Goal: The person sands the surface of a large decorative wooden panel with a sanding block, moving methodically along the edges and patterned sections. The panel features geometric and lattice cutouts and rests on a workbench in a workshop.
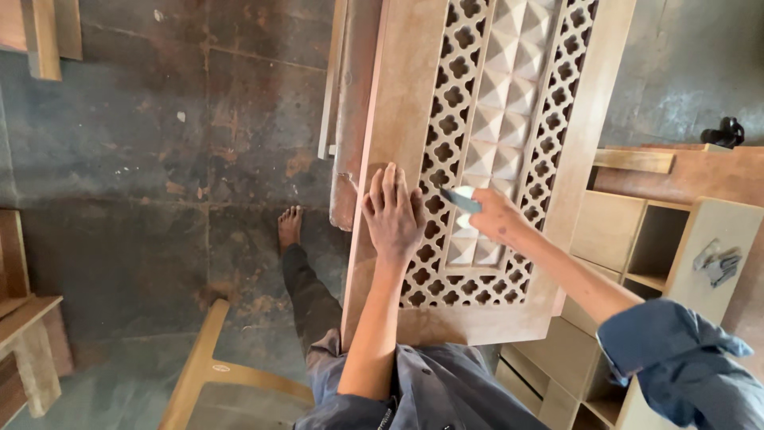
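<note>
A carved wooden panel (485, 159) stands propped at a slant in a workshop, its pale brown face cut with two bands of lattice holes on either side of a central column of raised pyramid studs, all inside a broad plain frame. Its lower edge sits just in front of the seated person's lap, while its top runs out of view. To the left of the panel lies open, stained dark floor (143, 159), where the person's bare foot (290, 227) rests; a rounded timber post (354, 119) leans just beside the panel's left edge. To the right, a wooden cabinet (668, 247) with open compartments crowds close against the frame. The left hand (392, 213) lies flat, fingers together and stretched out, pressed on the plain frame at the edge of the lattice. The right hand (495, 215) is closed around a small blue-grey block (461, 199), held against the studded centre strip.
</note>
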